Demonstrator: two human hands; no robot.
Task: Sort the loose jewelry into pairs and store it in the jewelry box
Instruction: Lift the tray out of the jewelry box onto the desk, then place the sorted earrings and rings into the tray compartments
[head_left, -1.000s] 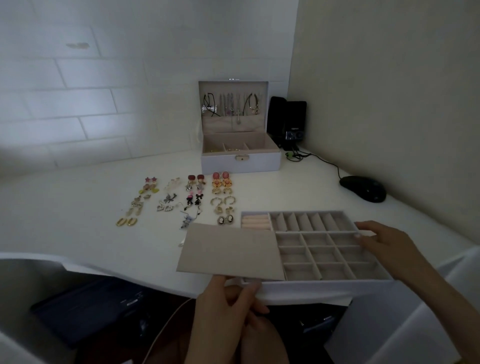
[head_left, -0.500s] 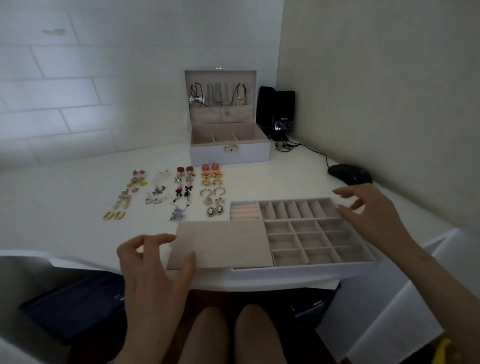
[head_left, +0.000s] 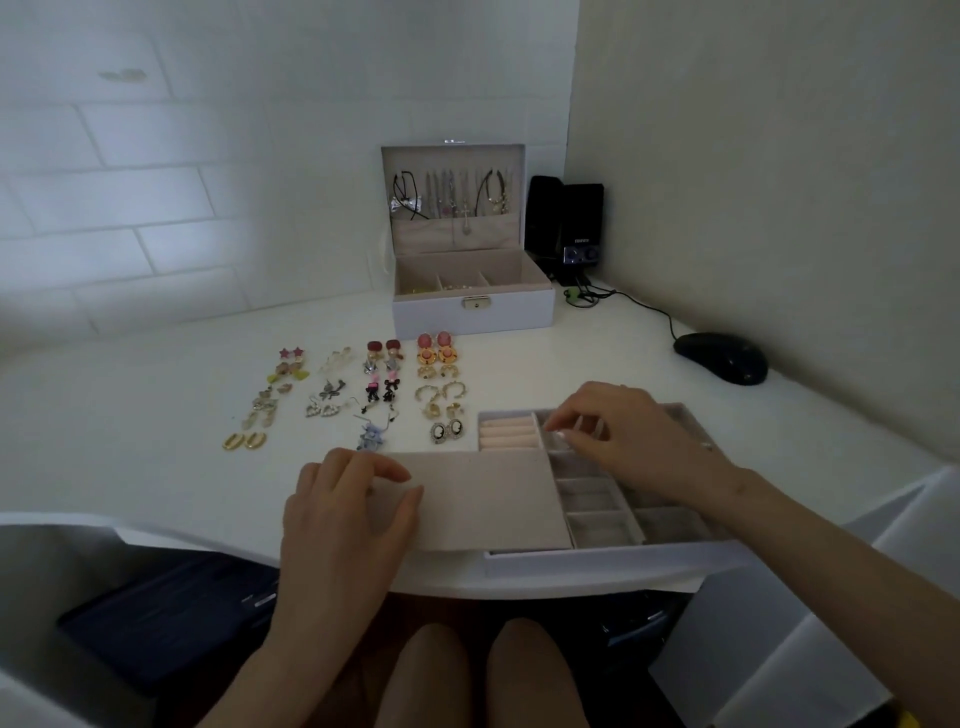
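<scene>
Several earrings (head_left: 363, 395) lie in paired rows on the white desk (head_left: 130, 415). Behind them stands the jewelry box (head_left: 470, 312) with its lid up and necklaces hanging inside. A grey compartment tray (head_left: 613, 564) sits at the desk's front edge. A flat beige panel (head_left: 483, 499) lies across the tray's left part. My left hand (head_left: 353, 499) grips the panel's left edge, thumb on top. My right hand (head_left: 623, 431) hovers over the tray's far compartments, its bent fingertips touching the dividers beside the pink ring rolls (head_left: 506, 434); I see nothing in them.
A black mouse (head_left: 722, 358) with its cable lies at the right by the wall. Black speakers (head_left: 566, 228) stand beside the box in the corner. The wall closes off the right side. My knees are under the desk's front edge.
My right hand moved left from the tray's right edge to its far-left compartments. My left hand shifted right and further onto the beige panel.
</scene>
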